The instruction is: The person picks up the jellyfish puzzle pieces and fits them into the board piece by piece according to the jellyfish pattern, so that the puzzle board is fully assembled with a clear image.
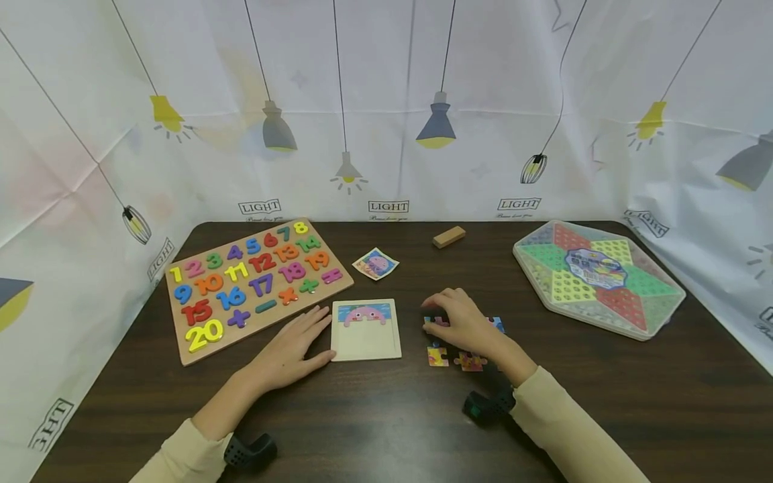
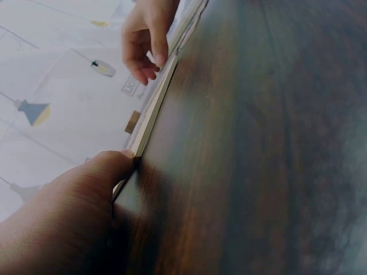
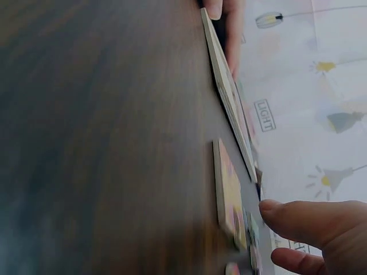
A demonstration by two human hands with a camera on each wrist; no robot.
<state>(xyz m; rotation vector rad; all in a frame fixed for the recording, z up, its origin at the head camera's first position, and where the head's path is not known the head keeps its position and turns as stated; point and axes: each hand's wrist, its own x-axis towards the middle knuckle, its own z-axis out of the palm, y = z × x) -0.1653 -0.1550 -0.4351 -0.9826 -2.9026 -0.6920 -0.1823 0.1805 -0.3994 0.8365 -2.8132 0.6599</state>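
Left sleeve (image 1: 188, 451) nearest; left hand (image 1: 291, 350) touches the tray's (image 1: 367, 345) left edge, fingers straight, while right hand (image 1: 464, 323), half-open with no visible hold, hovers over jigsaw pieces (image 1: 437, 357) beside it: pinch one by its edges, tray steadied.

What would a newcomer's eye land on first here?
Probably the tan wooden board of bright coloured numbers at the left of the head view, and the clear hexagonal box with a red, green and yellow star pattern at the right. Between them, the left hand touches a pale square wooden puzzle tray, while the right hand is over small colourful jigsaw pieces.
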